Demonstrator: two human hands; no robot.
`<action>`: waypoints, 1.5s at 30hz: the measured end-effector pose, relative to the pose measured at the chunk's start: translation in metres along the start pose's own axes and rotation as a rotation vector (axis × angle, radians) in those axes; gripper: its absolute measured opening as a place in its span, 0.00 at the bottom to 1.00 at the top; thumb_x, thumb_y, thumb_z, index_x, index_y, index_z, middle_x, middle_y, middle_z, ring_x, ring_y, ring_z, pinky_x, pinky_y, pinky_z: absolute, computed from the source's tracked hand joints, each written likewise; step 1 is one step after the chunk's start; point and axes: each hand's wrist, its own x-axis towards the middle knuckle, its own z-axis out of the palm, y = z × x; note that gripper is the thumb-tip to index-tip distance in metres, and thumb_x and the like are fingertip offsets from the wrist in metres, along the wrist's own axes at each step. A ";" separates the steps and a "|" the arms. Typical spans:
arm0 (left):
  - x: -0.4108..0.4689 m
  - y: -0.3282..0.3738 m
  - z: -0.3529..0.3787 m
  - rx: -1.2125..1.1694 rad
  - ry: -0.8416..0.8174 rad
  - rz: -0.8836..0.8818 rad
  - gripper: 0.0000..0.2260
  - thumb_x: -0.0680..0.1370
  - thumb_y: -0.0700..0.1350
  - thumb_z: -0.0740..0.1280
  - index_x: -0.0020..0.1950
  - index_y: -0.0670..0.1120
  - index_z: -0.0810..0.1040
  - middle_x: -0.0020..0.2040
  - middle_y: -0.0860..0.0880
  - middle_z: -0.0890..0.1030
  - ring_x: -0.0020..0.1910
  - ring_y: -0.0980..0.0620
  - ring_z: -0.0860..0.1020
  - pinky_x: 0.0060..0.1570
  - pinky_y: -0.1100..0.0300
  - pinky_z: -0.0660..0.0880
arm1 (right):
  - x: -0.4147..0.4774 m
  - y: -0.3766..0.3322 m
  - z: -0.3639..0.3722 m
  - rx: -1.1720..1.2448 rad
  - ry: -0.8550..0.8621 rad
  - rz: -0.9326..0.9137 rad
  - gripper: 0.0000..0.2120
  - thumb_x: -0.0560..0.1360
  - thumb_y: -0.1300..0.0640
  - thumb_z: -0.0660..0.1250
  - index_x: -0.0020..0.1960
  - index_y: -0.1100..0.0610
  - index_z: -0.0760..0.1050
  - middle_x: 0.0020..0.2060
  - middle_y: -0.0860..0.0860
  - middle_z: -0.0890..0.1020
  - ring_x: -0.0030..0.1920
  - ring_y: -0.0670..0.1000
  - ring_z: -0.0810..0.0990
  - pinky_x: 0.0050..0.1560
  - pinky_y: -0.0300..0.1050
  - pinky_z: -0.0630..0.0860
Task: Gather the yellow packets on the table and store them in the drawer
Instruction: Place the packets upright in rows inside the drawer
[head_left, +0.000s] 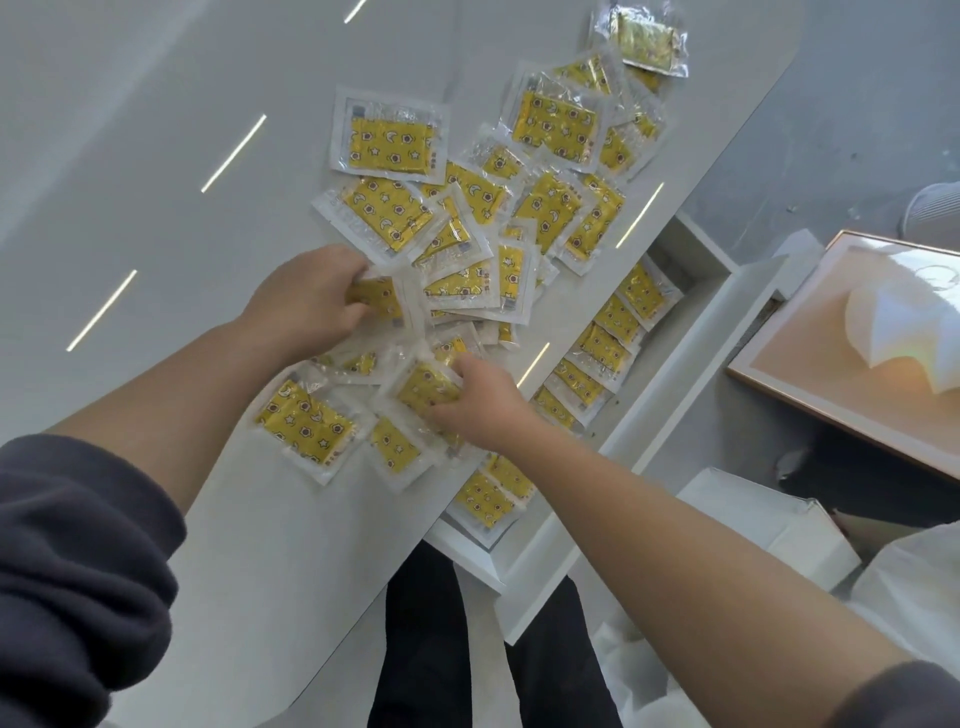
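Note:
Several yellow packets (390, 138) in clear wrappers, printed with stars and moons, lie scattered and overlapping on the white table (171, 156). My left hand (304, 299) grips a bunch of packets (382, 299) at the middle of the pile. Nearer the table's edge, my right hand (480, 410) has its fingers curled round other packets (426, 387). Under that edge the white drawer (670, 338) stands open, and several packets (605, 343) lie inside it in a row.
A copper-framed picture (852, 332) leans at the right beside the drawer. White boxes and wrapping (779, 525) lie on the floor at the lower right. My dark trouser legs show below the table's edge.

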 end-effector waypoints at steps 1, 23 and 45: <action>-0.003 0.006 -0.004 -0.031 0.022 -0.023 0.11 0.74 0.43 0.70 0.38 0.47 0.68 0.38 0.48 0.71 0.38 0.46 0.71 0.37 0.54 0.66 | -0.002 0.006 -0.007 0.008 -0.032 0.028 0.22 0.73 0.57 0.71 0.64 0.58 0.70 0.55 0.54 0.76 0.51 0.55 0.77 0.44 0.44 0.76; 0.016 0.272 0.169 -0.970 0.032 -0.492 0.05 0.76 0.46 0.71 0.48 0.50 0.76 0.45 0.52 0.81 0.45 0.53 0.80 0.40 0.60 0.77 | 0.023 0.199 -0.274 0.234 0.362 0.177 0.07 0.76 0.63 0.67 0.50 0.52 0.76 0.44 0.51 0.82 0.43 0.51 0.82 0.43 0.46 0.81; 0.136 0.231 0.293 -1.846 0.197 -0.866 0.23 0.67 0.45 0.71 0.61 0.51 0.74 0.55 0.49 0.82 0.53 0.50 0.82 0.46 0.52 0.80 | 0.161 0.230 -0.296 -0.133 0.209 0.105 0.10 0.78 0.58 0.63 0.57 0.60 0.74 0.46 0.56 0.81 0.45 0.55 0.81 0.43 0.47 0.80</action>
